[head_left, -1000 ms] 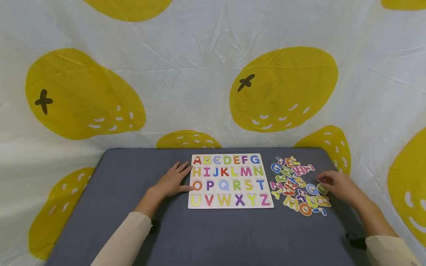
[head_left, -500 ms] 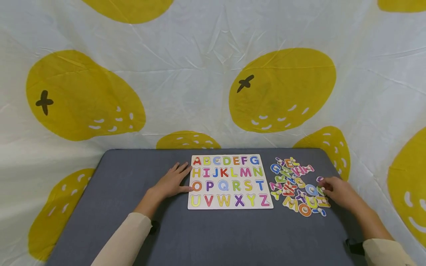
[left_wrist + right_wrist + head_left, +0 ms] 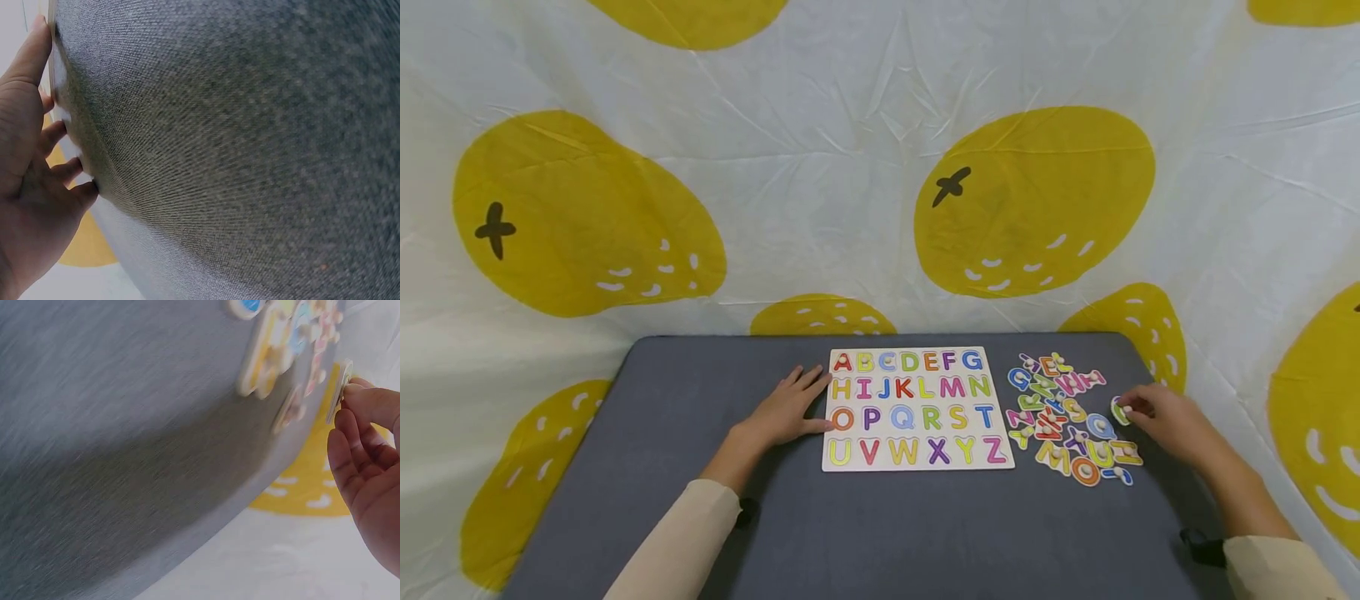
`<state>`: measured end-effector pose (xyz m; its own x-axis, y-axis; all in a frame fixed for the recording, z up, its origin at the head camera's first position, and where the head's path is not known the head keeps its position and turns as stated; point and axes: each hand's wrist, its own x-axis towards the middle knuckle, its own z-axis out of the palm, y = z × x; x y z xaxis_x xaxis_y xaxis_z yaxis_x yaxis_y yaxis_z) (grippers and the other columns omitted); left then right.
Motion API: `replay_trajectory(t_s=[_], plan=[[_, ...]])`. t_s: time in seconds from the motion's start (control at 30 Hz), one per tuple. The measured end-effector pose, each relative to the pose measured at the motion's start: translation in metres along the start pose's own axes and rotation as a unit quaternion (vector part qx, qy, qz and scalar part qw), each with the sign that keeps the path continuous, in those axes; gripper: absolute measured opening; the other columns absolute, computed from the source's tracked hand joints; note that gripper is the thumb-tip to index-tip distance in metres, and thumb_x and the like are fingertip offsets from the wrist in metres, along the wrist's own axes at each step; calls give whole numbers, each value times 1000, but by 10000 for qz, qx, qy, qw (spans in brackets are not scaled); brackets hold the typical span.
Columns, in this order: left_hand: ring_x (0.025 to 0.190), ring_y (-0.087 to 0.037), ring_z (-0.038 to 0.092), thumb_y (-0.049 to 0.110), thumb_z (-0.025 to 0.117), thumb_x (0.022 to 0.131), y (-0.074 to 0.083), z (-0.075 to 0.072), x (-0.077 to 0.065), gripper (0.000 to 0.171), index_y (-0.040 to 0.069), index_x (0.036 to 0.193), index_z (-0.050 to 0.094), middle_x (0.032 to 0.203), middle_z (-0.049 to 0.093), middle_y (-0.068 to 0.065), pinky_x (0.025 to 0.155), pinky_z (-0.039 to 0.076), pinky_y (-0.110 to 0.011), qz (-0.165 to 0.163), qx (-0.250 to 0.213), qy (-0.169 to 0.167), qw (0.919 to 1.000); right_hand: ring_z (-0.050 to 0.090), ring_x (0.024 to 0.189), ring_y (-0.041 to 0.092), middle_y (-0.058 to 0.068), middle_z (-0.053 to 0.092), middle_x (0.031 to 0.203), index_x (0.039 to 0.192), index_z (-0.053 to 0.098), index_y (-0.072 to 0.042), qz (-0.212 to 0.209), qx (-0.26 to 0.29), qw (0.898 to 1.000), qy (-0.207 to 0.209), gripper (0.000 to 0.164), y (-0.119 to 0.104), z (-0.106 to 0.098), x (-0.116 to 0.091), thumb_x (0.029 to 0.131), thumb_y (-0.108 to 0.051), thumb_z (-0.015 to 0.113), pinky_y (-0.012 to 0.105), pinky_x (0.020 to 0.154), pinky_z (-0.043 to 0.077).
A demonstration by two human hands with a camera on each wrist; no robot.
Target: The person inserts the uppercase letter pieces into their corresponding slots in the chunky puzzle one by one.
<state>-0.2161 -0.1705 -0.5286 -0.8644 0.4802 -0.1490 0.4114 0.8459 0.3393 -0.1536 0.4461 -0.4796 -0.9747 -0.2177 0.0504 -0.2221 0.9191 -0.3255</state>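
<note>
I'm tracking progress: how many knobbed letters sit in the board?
3: letter A, letter B and letter C, side by side at the left end of the board's top row; none seems hidden.

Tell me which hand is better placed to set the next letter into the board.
Probably the right hand: it pinches a letter piece beside the loose letters. The left hand lies with spread fingers at the board's left edge, farther from the letters and holding no piece.
</note>
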Motion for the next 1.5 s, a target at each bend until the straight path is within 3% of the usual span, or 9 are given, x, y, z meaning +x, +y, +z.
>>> replay_trajectory(t_s=[0.27, 0.57, 1.3, 1.5], plan=[[158, -47, 15, 57, 71, 92, 1, -3, -1, 94, 16, 165, 30, 171, 26, -14, 123, 22, -67, 28, -11, -11, 10000, 66, 86, 22, 7, 69, 96, 106, 74, -5, 19, 166, 9998, -109, 14, -41, 0, 29, 93, -10, 75, 44, 76, 57], [158, -47, 14, 56, 71, 92, 2, -3, -1, 93, 15, 165, 29, 171, 25, -14, 123, 22, -66, 50, -63, -18, 10000, 62, 86, 19, 5, 68, 96, 109, 74, -7, -342, 506, 9981, -112, 13, -88, 9, 63, 97, -12, 72, 39, 76, 54], [158, -46, 13, 56, 71, 92, 3, -3, -4, 93, 16, 165, 29, 172, 23, -13, 124, 20, -66, -9, -170, -46, 9998, 57, 75, 14, 1, 66, 85, 96, 72, -11, -811, 891, 9902, -703, 9, -199, 84, 162, 97, -20, 74, 32, 70, 50], [158, -47, 13, 56, 72, 92, 3, -4, -3, 93, 16, 165, 30, 171, 24, -13, 123, 20, -67, -10, -190, -19, 9998, 53, 70, 14, 0, 62, 76, 85, 69, -12, -823, 718, 9921, -610, 15, -221, 99, 183, 95, -20, 77, 28, 66, 45]])
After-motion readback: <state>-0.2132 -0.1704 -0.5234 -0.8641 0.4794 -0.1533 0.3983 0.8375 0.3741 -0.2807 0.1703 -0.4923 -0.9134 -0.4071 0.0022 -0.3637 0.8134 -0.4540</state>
